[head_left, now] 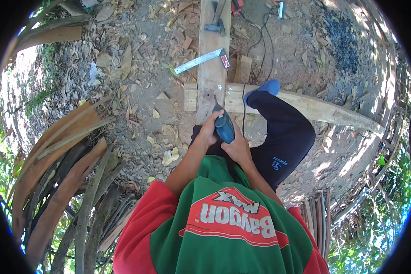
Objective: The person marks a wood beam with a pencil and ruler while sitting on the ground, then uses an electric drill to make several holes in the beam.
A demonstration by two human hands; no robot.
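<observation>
Green and red shirt fabric filled the lower view as I watched. Above it, both hands gripped a blue handheld power drill [224, 126]: left hand [208, 130] curled around its body, right hand [236, 147] closed on the rear. Just beyond the fingertips, its bit met a pale upright wooden plank [211, 68] crossing a long pale beam [306, 106]. I judged the bit could skid, since nothing clamped the plank, and the black cord [243, 114] trailing beside the right fingers could snag.

One blue power drill [224, 127]; two hands, left hand [208, 131] and right hand [237, 148]; two crossed wooden planks, upright plank [211, 68] and cross plank [306, 106]; one steel square [201, 61]; one hammer [216, 22]; one blue shoe [266, 87].
</observation>
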